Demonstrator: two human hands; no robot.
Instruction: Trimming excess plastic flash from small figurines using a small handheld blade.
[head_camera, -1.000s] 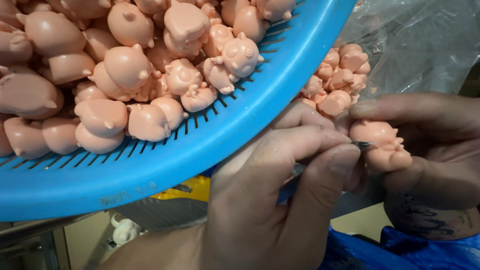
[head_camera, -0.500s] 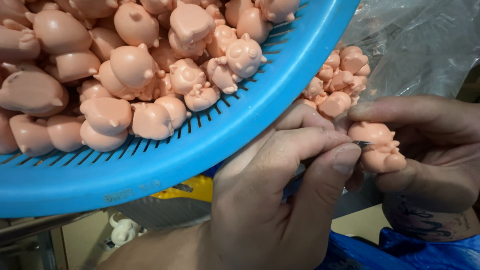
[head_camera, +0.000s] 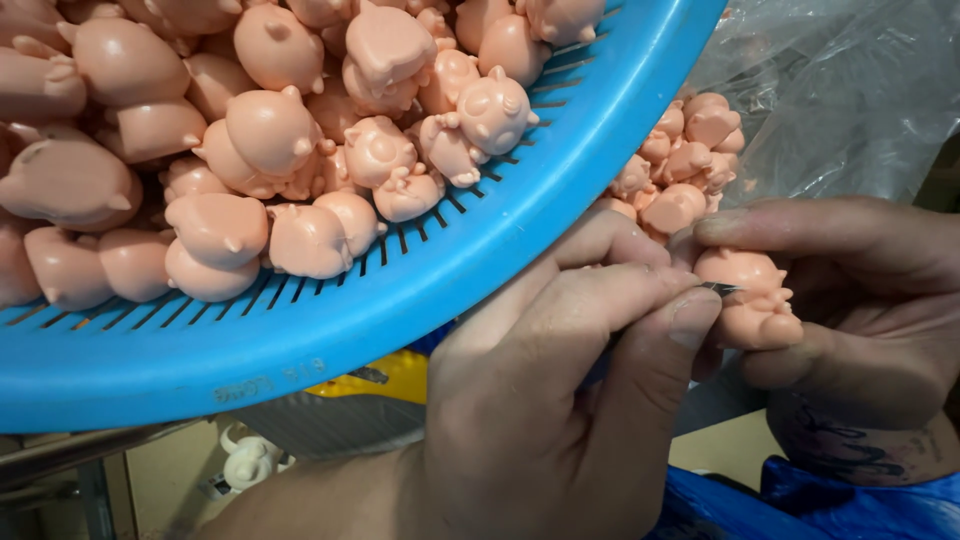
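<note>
My right hand (head_camera: 860, 330) comes in from the right and pinches a small pink toy pig figure (head_camera: 752, 305) between thumb and fingers. My left hand (head_camera: 560, 400), in the lower middle, grips a thin metal blade (head_camera: 722, 289) whose tip rests against the figure's top. The two hands touch each other just below the rim of a big blue slotted basket (head_camera: 420, 300). The basket is heaped with several more pink pig figures (head_camera: 270, 135).
A clear plastic bag (head_camera: 830, 100) at the upper right holds another pile of pink figures (head_camera: 685, 160). Something yellow (head_camera: 385, 378) and a white figure (head_camera: 245, 460) lie under the basket. Blue plastic sheeting (head_camera: 800, 505) is at the bottom right.
The pink figure has turned slightly in my right hand while the blade stays on it. Both hands remain in nearly the same place.
</note>
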